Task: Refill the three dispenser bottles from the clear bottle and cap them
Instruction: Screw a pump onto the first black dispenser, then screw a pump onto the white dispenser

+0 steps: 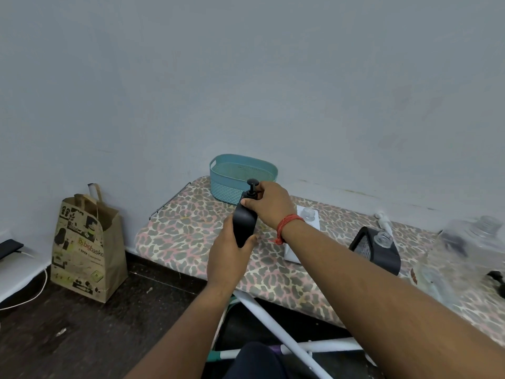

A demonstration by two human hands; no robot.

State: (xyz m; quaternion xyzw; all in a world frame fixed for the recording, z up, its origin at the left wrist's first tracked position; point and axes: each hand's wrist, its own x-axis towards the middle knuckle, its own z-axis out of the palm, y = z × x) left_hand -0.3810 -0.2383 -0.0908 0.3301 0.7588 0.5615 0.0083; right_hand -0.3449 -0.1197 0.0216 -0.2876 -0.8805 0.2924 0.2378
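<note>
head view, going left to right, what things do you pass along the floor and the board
paper bag → black dispenser bottle held in the left hand with the right hand at its pump → white dispenser bottle → black open-necked dispenser bottle → clear bottle

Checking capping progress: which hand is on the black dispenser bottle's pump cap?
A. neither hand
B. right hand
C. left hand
B: the right hand grips the pump cap at the neck, while the left hand holds the black dispenser bottle by its body.
</note>
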